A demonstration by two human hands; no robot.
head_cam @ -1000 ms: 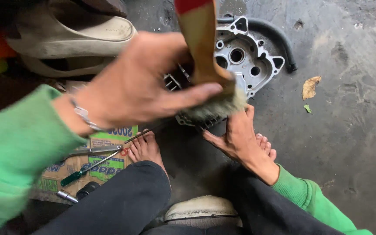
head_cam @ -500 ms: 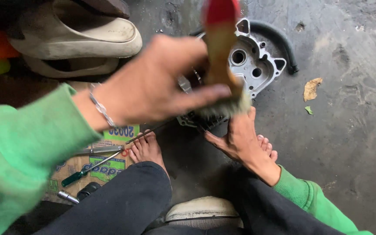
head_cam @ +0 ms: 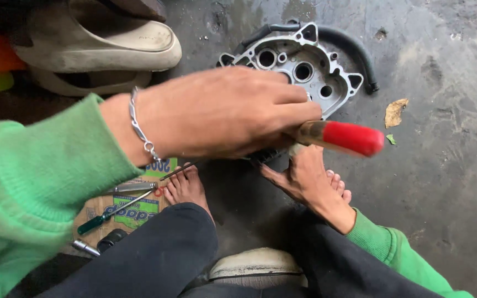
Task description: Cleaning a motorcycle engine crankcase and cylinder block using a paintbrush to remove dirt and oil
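Grey cast-metal engine cover (head_cam: 305, 72) lying flat on stained concrete floor (head_cam: 443, 182), far centre, bores and bolt holes facing up, near edge hidden behind hand. Left hand (head_cam: 222, 113) mid-frame, green sleeve (head_cam: 34, 182) and chain bracelet (head_cam: 139, 129) at wrist, fingers curled tight round brush handle (head_cam: 340, 136), wooden with red-dipped end sticking out right; bristle end hidden under palm, contact with cover not visible. Right hand (head_cam: 310, 179) lower down, near the cover's near edge, fingers stretched toward it, mostly flat and open, holding nothing visible; touching the cover or not cannot tell, fingertips hidden. Bare foot (head_cam: 186, 187) left of right hand, toes of second foot (head_cam: 339, 185) peeking just behind that hand. Black rubber hose (head_cam: 349, 49) curving round far right side of cover. Dry leaf (head_cam: 395, 112) on floor to the right, well apart from cover. Printed cardboard (head_cam: 133, 207) near left with green-handled screwdriver (head_cam: 111, 212) and other metal tools on it. Beige sandal (head_cam: 100, 44) far left. Dark trousers (head_cam: 155, 259) along near edge.
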